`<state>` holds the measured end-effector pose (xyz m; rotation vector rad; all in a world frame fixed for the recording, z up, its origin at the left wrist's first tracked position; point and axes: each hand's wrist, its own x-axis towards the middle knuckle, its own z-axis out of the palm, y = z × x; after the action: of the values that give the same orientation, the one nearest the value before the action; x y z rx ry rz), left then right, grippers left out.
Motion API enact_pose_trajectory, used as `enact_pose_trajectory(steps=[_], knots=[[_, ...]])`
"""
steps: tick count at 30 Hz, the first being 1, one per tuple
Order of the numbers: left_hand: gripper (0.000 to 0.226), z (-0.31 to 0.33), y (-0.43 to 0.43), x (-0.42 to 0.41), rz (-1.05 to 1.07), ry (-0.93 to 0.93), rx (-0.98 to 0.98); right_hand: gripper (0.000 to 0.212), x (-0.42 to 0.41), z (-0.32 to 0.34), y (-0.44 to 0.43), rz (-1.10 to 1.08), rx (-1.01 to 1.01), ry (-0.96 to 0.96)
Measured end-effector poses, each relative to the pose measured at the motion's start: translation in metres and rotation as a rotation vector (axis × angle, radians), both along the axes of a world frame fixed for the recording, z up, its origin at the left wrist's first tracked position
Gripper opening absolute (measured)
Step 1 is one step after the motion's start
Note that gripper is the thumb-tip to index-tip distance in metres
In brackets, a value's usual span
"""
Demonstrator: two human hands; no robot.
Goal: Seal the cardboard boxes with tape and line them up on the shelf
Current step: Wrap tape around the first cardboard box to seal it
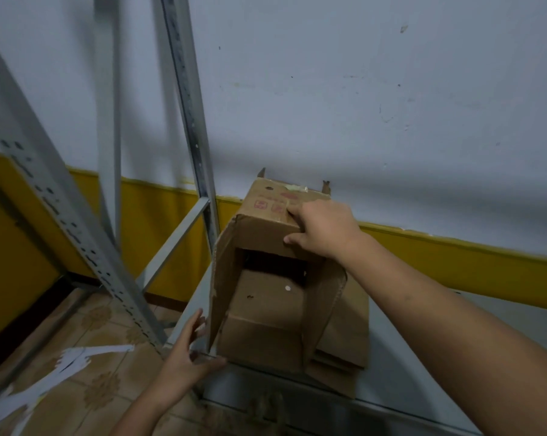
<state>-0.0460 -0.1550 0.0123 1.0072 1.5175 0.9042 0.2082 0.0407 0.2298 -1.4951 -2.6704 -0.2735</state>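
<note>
Cardboard box [265,309], lying on its side at the left end of a grey shelf [423,357], open end toward the viewer, flaps splayed and not yet taped shut. Far left: slotted metal uprights [77,221] slanting across the view, with torn white paper [77,357] on the tiled floor [108,388] below. Next, left hand [187,357], open, fingers straight beside the ragged left flap, thumb near the lower front corner; seems to steady rather than grip. In the centre, the box's dark hollow interior, apparently empty. Above it, right hand [322,228], clamped on the top flap, thumb underneath, fingers over the printed upper panel. Under the box and out to its right, flattened cardboard [350,325], touching it. Judging by the worn edges and empty inside: probably light, fairly soft, likely to buckle or tear at the flaps. Best held at folded corners or flat panels with both hands, not by a loose flap alone.
</note>
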Motion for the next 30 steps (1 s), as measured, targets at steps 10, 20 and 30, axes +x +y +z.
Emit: enact_pose_trajectory(steps=[10, 20, 30], knots=[[0.048, -0.027, 0.012, 0.027, 0.11, -0.427, -0.29, 0.056, 0.014, 0.038, 0.009, -0.067, -0.075, 0.206], [0.082, 0.072, 0.069, 0.043, 0.337, -0.251, 0.121, 0.071, 0.067, 0.026, 0.006, -0.052, -0.274, 0.699], [0.079, 0.148, 0.085, 0.015, 0.268, -0.009, 0.459, 0.041, 0.098, -0.026, -0.039, -0.077, -0.31, 1.304]])
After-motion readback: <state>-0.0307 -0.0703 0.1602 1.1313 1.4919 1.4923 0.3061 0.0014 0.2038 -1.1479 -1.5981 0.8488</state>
